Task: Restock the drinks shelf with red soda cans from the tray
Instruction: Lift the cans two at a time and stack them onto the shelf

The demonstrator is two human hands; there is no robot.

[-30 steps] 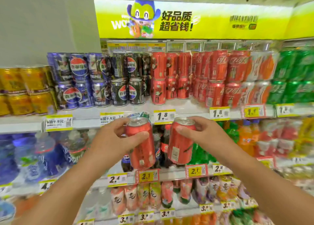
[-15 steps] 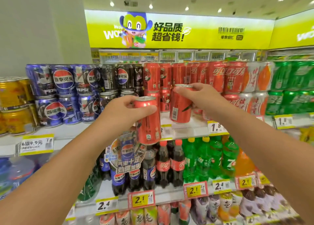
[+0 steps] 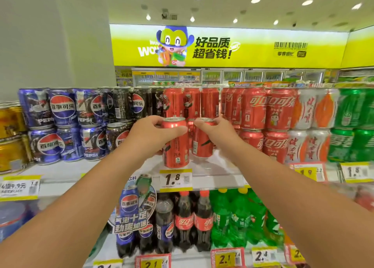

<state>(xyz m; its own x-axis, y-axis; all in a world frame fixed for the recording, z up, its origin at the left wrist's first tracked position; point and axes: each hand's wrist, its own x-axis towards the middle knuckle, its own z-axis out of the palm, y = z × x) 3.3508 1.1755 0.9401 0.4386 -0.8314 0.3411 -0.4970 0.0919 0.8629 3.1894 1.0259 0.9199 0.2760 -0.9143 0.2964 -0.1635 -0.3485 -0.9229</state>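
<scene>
My left hand (image 3: 150, 135) grips a red soda can (image 3: 176, 150) near its top, upright at the front edge of the drinks shelf (image 3: 214, 169). My right hand (image 3: 217, 133) grips a second red soda can (image 3: 201, 143) just right of it, standing on or just over the shelf. Both cans are in front of stacked red cans (image 3: 191, 103) in the same lane. The tray is out of view.
Blue and black Pepsi cans (image 3: 60, 126) fill the shelf to the left, Coca-Cola cans (image 3: 269, 123), white-orange cans and green cans (image 3: 354, 123) to the right. Bottles (image 3: 192, 221) stand on the shelf below. Price tags (image 3: 175, 179) line the shelf edges.
Both hands have carried their cans up and forward from in front of the lower shelf to the can shelf. The view has tilted upward.
</scene>
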